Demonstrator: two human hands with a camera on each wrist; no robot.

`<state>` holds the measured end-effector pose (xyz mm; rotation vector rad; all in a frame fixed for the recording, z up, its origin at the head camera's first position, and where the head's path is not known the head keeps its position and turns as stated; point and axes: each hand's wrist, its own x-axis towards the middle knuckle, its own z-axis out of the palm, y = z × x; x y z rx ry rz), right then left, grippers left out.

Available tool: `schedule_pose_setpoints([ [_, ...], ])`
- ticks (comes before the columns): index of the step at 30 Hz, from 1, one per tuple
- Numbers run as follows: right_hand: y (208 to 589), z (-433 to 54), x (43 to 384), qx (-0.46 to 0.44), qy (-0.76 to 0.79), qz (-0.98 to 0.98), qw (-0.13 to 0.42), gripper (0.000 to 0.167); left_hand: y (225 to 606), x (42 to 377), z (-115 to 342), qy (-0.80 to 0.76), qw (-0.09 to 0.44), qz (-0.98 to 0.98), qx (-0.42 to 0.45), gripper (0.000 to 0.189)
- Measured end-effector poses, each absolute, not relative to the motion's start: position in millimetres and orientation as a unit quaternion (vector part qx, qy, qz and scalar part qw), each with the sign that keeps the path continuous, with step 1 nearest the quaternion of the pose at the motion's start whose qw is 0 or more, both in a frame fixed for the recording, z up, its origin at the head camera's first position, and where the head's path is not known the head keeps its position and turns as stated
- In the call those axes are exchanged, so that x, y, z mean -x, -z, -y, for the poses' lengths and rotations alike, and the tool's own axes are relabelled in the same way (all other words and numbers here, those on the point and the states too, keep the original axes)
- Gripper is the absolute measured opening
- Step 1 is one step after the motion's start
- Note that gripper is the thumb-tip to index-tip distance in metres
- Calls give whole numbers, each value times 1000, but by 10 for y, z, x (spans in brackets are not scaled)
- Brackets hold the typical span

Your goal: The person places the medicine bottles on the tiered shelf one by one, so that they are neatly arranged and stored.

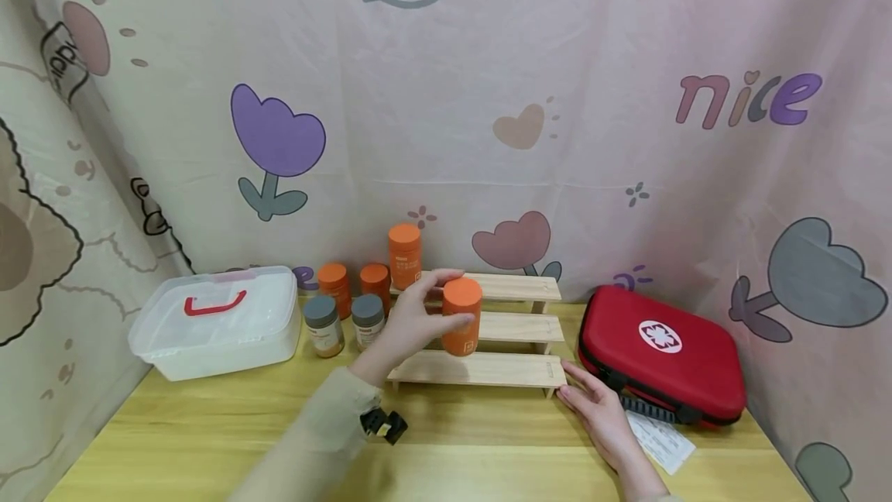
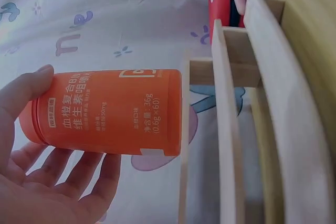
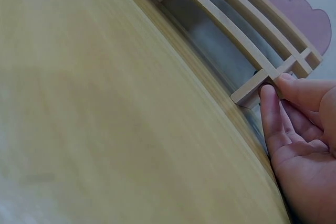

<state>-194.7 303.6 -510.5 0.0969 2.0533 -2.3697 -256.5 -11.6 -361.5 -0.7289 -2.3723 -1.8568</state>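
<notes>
My left hand [image 1: 411, 321] grips an orange supplement bottle [image 1: 462, 318], thumb on one side and fingers on the other. In the left wrist view, white print shows on that bottle [image 2: 105, 113], whose base points at the slats. Behind it stands a three-step wooden rack [image 1: 481, 369]. At the rack's right end, my right hand [image 1: 595, 411] pinches the corner of the lowest step between thumb and fingers, as the right wrist view shows. Another orange bottle [image 1: 405, 258] stands upright on the top step, at its left end.
Left of the rack are two orange bottles [image 1: 334, 289] and two grey-lidded jars [image 1: 324, 326]. A clear plastic box [image 1: 223, 339] with a red handle sits farther left. On the right lie a red first-aid case [image 1: 662, 362] and a white paper slip [image 1: 660, 441]. A printed curtain hangs behind.
</notes>
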Motion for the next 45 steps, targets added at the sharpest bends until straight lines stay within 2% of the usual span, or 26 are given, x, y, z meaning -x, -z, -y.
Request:
schedule_pose_setpoints([
  [7,5088,-3035,1960,-29,752,-659,4,56,3492,2897,-39,600,58,766,223,59],
  [15,5087,-3046,1955,-23,753,-658,0,57,3577,3147,-207,639,88,743,177,65],
  [22,5082,-3069,1939,-25,751,-660,-4,58,3620,3363,-334,658,130,722,171,65],
  [32,5098,-3039,1929,-32,754,-656,5,58,3684,3415,-403,659,97,725,174,66],
  [45,5093,-3025,1940,-39,756,-653,11,58,3716,3467,-409,640,92,740,187,71],
])
